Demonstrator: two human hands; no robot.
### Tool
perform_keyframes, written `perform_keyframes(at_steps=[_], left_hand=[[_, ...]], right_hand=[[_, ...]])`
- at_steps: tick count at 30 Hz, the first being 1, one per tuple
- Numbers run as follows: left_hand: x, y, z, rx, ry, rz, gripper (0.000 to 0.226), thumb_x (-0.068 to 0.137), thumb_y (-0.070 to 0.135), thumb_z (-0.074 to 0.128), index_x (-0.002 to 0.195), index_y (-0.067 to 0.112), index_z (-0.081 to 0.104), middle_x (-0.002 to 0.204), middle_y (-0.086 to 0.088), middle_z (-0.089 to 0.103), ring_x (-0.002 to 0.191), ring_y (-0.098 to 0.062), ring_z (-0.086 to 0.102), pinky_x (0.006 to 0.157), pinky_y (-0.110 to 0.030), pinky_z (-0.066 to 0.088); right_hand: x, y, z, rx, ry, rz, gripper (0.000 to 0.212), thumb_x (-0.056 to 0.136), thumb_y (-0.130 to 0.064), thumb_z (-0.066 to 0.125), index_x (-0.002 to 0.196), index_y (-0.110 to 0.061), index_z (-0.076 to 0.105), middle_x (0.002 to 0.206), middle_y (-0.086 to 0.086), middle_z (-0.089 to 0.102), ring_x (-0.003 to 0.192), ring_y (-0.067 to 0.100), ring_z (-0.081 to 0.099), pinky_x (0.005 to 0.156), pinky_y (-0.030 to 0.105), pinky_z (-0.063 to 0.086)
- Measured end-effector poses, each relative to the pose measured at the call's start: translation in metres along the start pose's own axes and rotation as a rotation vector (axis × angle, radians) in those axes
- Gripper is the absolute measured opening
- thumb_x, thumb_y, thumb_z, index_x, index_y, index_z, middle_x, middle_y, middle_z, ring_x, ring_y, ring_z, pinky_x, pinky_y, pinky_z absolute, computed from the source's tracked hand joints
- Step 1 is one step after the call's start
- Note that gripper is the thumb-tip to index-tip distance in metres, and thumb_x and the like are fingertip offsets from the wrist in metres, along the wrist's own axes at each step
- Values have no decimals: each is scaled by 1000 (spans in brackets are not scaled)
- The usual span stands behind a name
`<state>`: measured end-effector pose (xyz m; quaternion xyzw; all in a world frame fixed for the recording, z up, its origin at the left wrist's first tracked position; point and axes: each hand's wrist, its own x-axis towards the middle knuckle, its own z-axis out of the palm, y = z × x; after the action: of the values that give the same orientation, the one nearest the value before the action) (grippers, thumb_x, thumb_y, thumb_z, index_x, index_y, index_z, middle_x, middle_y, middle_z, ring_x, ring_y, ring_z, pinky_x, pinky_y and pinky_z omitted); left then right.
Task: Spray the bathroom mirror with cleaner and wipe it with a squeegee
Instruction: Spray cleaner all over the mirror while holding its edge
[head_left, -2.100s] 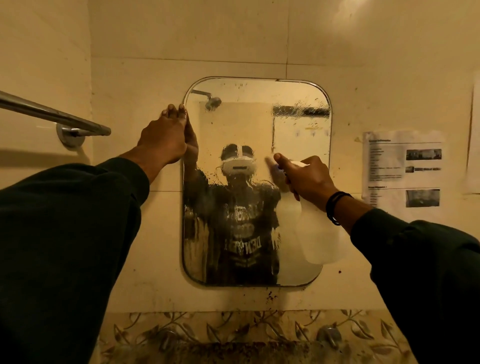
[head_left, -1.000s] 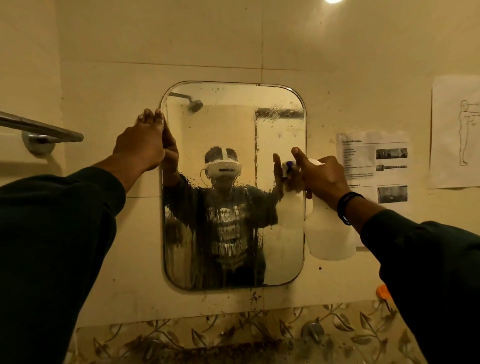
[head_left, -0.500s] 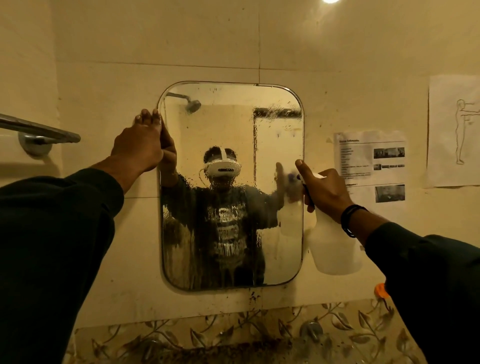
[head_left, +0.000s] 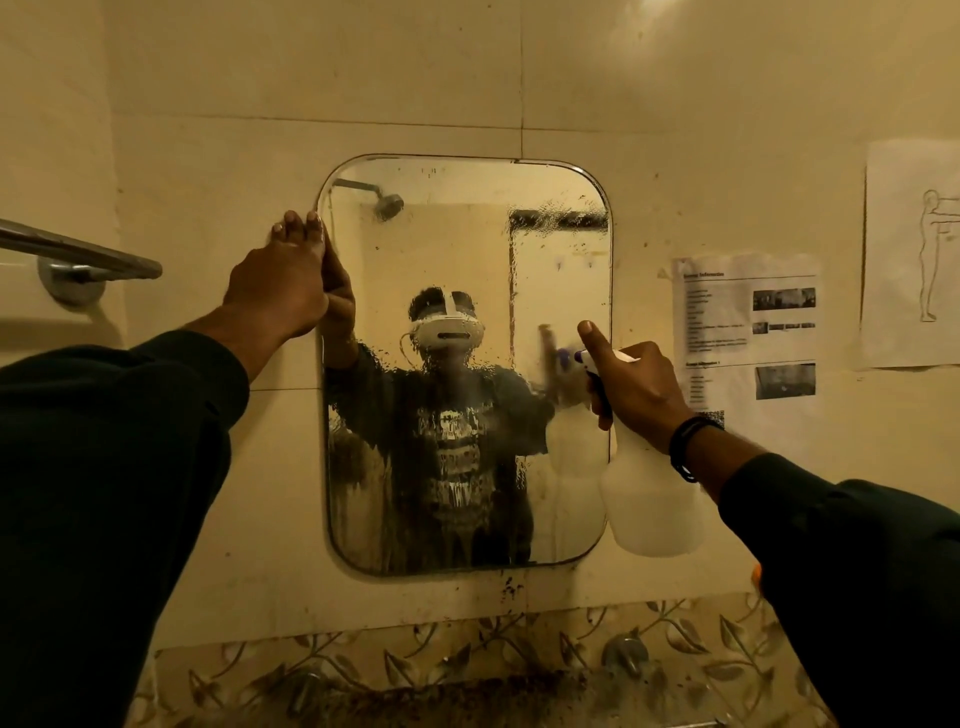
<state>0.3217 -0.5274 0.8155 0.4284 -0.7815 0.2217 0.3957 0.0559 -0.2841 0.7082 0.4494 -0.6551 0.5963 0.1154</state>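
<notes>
A rounded rectangular mirror (head_left: 467, 249) hangs on the tiled wall, its lower half streaked with wet droplets and runs. My left hand (head_left: 283, 288) rests flat against the mirror's upper left edge, fingers straight and pointing up. My right hand (head_left: 631, 387) grips the neck of a translucent white spray bottle (head_left: 649, 499) in front of the mirror's right edge, index finger raised above the nozzle. The nozzle points at the glass. No squeegee is in view.
A metal towel bar (head_left: 83, 252) juts from the left wall. Printed paper sheets (head_left: 748, 322) and a line drawing (head_left: 914, 254) are stuck to the wall at the right. Taps (head_left: 626, 657) sit below against a leaf-patterned tile band.
My right hand and the bottle have drifted right and slightly down, from over the mirror's middle to its right edge. More wet runs show on the glass. My left hand stays on the upper left edge.
</notes>
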Motion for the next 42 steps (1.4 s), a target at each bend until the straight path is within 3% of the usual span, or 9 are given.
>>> perform_keyframes(at_steps=[4, 8, 11, 14, 25, 30, 34, 38, 42], left_hand=[[1, -1, 1, -4, -1, -1, 82, 95, 20, 56, 157, 20, 2, 161, -20, 12, 142, -39, 31, 106, -51, 39], [0, -1, 1, -7, 4, 1, 81, 95, 18, 56, 157, 20, 3, 162, -18, 10, 142, -39, 30, 106, -51, 39], [-1, -1, 0, -6, -2, 0, 83, 95, 18, 57, 157, 19, 2, 162, -19, 9, 143, -39, 29, 106, -51, 41], [-2, 0, -1, 1, 5, 0, 82, 95, 20, 58, 157, 20, 4, 162, -19, 11, 141, -40, 32, 105, -51, 41], [0, -1, 0, 20, -16, 9, 84, 95, 22, 58, 157, 20, 2, 161, -19, 13, 140, -39, 35, 103, -50, 43], [2, -3, 0, 7, -32, 16, 90, 93, 31, 62, 157, 20, 1, 162, -19, 7, 142, -40, 31, 107, -51, 38], [2, -4, 1, 5, -22, 6, 89, 93, 30, 62, 157, 21, 1, 162, -20, 8, 138, -41, 36, 104, -51, 41], [1, -3, 0, 2, -20, 14, 88, 93, 30, 62, 157, 20, 3, 162, -20, 10, 140, -40, 34, 105, -51, 41], [-1, -2, -3, -5, -25, 15, 89, 92, 30, 62, 157, 20, 2, 162, -19, 9, 141, -40, 33, 105, -52, 41]], right_hand=[[0, -3, 3, 8, 71, 5, 66, 90, -68, 47, 69, -8, 66, 57, 5, 67, 45, 15, 64, 50, 23, 51], [2, -4, 6, 163, 17, 25, 69, 94, -59, 48, 84, 5, 70, 70, 16, 73, 63, 30, 72, 63, 36, 62], [1, -7, 10, 191, 21, 40, 68, 95, -61, 45, 76, 0, 70, 56, 5, 69, 51, 19, 69, 53, 24, 57], [0, -9, 16, 126, -25, 72, 83, 93, -70, 40, 77, 6, 71, 58, 13, 69, 49, 24, 67, 65, 34, 58], [0, -19, 28, 543, -54, 335, 59, 93, -68, 45, 93, -14, 68, 58, 3, 70, 48, 19, 68, 44, 26, 54], [3, -24, 35, 240, 42, 359, 60, 96, -67, 37, 91, -13, 64, 86, 15, 69, 74, 32, 66, 74, 42, 59], [-3, -24, 34, 434, -28, 397, 52, 98, -62, 40, 88, -17, 64, 71, 10, 68, 56, 24, 65, 48, 29, 53], [-8, -31, 38, 626, -169, 397, 55, 98, -59, 43, 95, -9, 67, 75, 17, 68, 56, 28, 68, 47, 34, 57], [-7, -41, 50, 496, -156, 324, 48, 100, -56, 41, 96, -15, 66, 66, 10, 67, 43, 20, 62, 41, 29, 52]])
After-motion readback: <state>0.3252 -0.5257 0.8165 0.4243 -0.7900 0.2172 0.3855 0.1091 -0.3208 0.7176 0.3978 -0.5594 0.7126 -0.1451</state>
